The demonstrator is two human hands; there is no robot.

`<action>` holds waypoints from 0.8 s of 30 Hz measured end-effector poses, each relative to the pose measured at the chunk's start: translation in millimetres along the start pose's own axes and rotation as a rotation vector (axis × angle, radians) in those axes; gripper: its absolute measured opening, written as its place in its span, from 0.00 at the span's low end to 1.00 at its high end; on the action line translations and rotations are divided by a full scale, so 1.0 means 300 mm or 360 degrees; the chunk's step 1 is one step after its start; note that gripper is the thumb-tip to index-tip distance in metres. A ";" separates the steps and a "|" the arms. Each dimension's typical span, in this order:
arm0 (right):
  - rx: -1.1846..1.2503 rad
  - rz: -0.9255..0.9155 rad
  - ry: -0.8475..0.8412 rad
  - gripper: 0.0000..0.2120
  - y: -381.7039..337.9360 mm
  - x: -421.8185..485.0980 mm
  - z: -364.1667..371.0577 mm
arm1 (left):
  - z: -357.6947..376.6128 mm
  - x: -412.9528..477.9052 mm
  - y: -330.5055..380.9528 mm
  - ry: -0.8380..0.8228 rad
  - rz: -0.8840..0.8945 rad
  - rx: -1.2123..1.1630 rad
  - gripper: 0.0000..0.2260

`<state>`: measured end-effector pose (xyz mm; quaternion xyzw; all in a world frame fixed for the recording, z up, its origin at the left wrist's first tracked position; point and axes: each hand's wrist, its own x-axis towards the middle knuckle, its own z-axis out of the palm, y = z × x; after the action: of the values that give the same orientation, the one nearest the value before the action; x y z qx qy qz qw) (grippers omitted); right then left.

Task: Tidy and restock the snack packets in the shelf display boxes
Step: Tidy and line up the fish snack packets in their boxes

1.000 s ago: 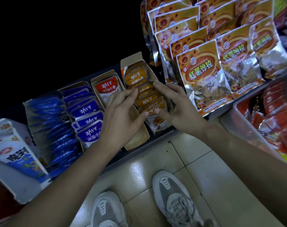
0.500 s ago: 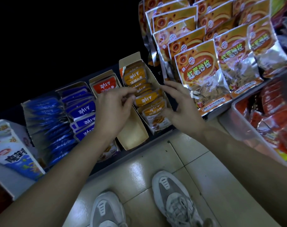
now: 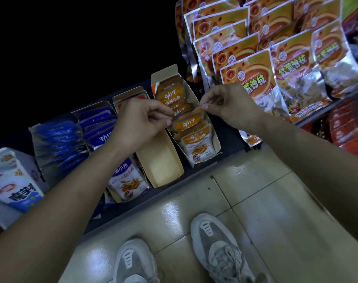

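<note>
Pinching from both sides, the left hand [image 3: 139, 123] and the right hand [image 3: 229, 107] gripped one orange snack packet [image 3: 191, 115] midway along its row, thumb and forefinger closed on its left edge and on its upper right corner. That packet stood in the rightmost cardboard display box [image 3: 214, 137] on the dark shelf [image 3: 174, 193], among other orange packets [image 3: 196, 144] leaning one behind another. Just to the left, a second cardboard box [image 3: 163, 166] showed its brown floor. Further left sat purple packets [image 3: 126, 180] and blue packets [image 3: 55, 139] in their own boxes. Large orange bags [image 3: 253, 82] overlapped in rows behind the right hand. Below, grey sneakers [image 3: 218, 248] stood on the tiled floor [image 3: 265, 201].
</note>
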<state>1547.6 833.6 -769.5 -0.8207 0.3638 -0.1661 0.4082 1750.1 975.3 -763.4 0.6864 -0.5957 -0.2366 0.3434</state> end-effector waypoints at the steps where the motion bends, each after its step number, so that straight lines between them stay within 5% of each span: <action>1: 0.0009 -0.0022 0.0003 0.05 -0.009 0.003 0.001 | 0.003 0.002 -0.001 0.0016 0.0014 0.0037 0.09; 6: 0.0028 -0.0136 -0.0028 0.03 -0.056 0.000 0.021 | 0.005 0.015 0.009 0.0197 0.0006 -0.0072 0.06; 12: 0.0225 -0.0083 0.0152 0.06 -0.033 -0.033 0.022 | 0.016 0.001 0.004 0.0032 0.0010 -0.0031 0.07; 16: 0.0111 -0.0083 -0.0172 0.22 -0.049 -0.077 0.024 | 0.031 -0.037 -0.003 0.0222 0.0069 0.0161 0.10; 20: -0.0470 -0.0255 -0.0302 0.44 -0.023 -0.102 0.074 | 0.040 -0.046 -0.016 0.0395 0.0190 0.0601 0.13; 24: -0.0534 -0.0354 -0.0207 0.42 -0.003 -0.106 0.080 | 0.030 -0.034 -0.012 0.0238 0.0246 0.0829 0.16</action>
<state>1540.1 870.5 -782.6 -0.9212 0.2663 -0.0941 0.2675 1744.1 984.0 -772.9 0.7198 -0.6599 0.0027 0.2154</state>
